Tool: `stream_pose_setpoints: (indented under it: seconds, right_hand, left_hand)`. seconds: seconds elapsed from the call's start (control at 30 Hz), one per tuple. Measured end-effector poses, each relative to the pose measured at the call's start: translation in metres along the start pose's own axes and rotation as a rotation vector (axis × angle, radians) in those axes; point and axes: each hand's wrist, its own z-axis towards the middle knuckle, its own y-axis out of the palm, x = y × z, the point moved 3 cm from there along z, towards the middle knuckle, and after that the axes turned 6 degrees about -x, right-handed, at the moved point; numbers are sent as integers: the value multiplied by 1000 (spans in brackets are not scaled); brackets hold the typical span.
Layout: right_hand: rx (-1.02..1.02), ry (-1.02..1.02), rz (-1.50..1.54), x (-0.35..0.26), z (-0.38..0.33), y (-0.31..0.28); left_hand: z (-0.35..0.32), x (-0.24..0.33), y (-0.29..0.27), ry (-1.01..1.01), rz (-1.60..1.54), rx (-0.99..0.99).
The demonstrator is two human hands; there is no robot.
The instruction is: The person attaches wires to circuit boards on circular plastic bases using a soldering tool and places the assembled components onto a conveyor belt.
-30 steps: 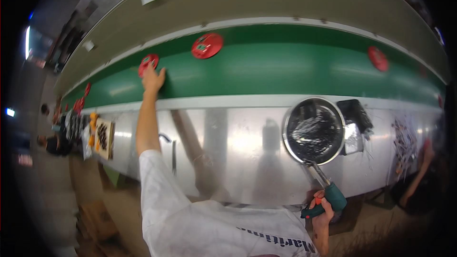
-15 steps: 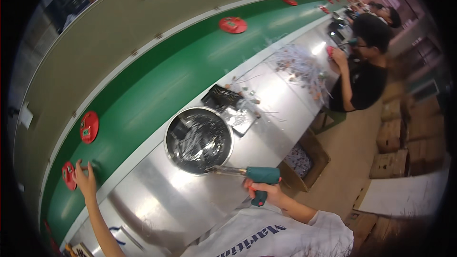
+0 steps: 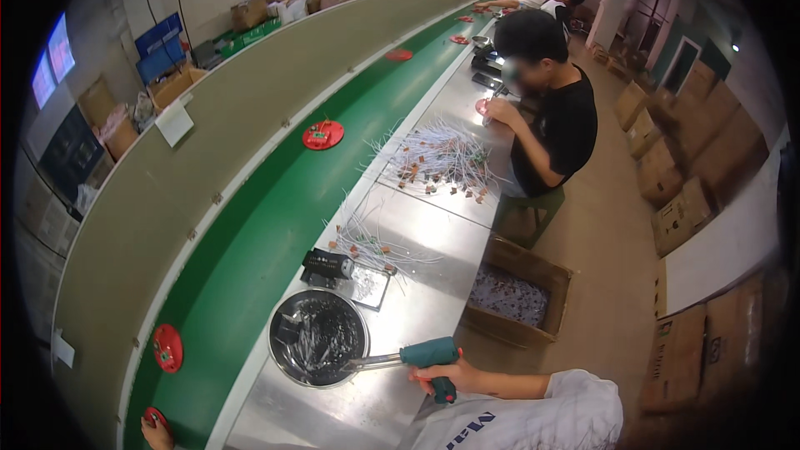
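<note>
At the lower left, my left hand [image 3: 156, 435] has its fingers closed on a round red disc [image 3: 152, 417] over the green belt; the frame's lower edge cuts off part of the hand. My right hand [image 3: 454, 377] is wrapped around the grip of a teal pistol-grip power tool [image 3: 429, 352]. Its long metal nose points left, and the tip is at the right rim of a round metal bowl [image 3: 364, 325]. Dark, shiny contents, too small to name, lie in the bowl. Another red disc [image 3: 168, 348], carrying a small green board, rests on the belt ahead of my left hand.
Beyond the bowl stand a small black box [image 3: 327, 265] and loose white wires [image 3: 367, 242]. A larger wire pile [image 3: 442, 158] lies near a seated co-worker [image 3: 554, 117]. More red discs [image 3: 322, 135] sit on the belt [image 3: 250, 275]. A cardboard box [image 3: 521, 329] stands beside the bench.
The view has swung up and rightward along the line. My left hand, earlier reaching with fingers apart beside a red disc, now closes on one. My right hand still holds the tool.
</note>
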Motion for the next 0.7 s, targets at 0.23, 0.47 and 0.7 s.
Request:
stream_pose_setpoints:
  seconds: [0.23, 0.47, 0.7]
  right_hand:
    - [-71, -28, 37, 1, 1, -4]
    - [-17, -53, 60, 0, 4, -1]
    - [-11, -40, 102, 15, 1, -4]
  left_hand:
    - [14, -25, -1, -144, 67, -30]
    - [-45, 169, -59, 40, -103, -170]
    - [-233, 357, -83, 700, -263, -595]
